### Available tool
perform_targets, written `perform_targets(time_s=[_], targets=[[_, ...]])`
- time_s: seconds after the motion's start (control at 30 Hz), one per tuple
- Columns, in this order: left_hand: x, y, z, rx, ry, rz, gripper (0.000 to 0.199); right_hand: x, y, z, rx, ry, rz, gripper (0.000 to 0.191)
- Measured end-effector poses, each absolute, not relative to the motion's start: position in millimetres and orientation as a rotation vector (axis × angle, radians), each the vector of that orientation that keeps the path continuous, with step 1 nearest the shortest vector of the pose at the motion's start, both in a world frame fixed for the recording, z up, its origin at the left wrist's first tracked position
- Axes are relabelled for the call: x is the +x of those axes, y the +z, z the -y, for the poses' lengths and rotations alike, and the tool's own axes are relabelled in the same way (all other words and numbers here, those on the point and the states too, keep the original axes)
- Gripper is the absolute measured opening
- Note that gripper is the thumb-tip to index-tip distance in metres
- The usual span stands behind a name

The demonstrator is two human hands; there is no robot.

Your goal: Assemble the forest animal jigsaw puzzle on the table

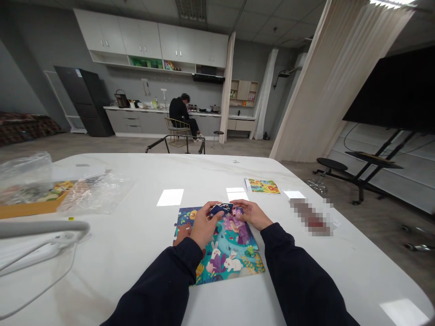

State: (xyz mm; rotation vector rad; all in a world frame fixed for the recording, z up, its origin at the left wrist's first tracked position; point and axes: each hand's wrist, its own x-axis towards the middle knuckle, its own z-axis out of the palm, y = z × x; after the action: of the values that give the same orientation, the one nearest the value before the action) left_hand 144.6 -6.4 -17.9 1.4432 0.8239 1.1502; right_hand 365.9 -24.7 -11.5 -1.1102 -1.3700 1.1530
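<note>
Dark-blue cardboard jigsaw piece [220, 208] sits clenched in the left grip [204, 224], just above the colourful rabbit jigsaw [220, 256] on the white surface [118, 240]; right grip [253, 214] curves beside it, hold unclear; a fumbled pinch could drop the piece and knock neighbouring pieces askew.

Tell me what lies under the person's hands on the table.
The left hand and right hand sit over a jigsaw puzzle showing rabbits and flowers, with dark blue puzzle pieces between them. The picture beneath the palms is covered and cannot be seen.
</note>
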Motion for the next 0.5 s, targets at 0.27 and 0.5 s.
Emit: perform_targets(time_s=[0.27,0.5], targets=[[146.7,-20.5,8.4,1.466,1.093,-0.757,0.036,383.1,-12.7,32.1,-1.266,1.165,1.334,0.060],[148.5,-16.4,12.7,1.461,1.009,-0.625,0.037,366.6,-10.8,29.9,-1.239,1.103,1.240,0.060]])
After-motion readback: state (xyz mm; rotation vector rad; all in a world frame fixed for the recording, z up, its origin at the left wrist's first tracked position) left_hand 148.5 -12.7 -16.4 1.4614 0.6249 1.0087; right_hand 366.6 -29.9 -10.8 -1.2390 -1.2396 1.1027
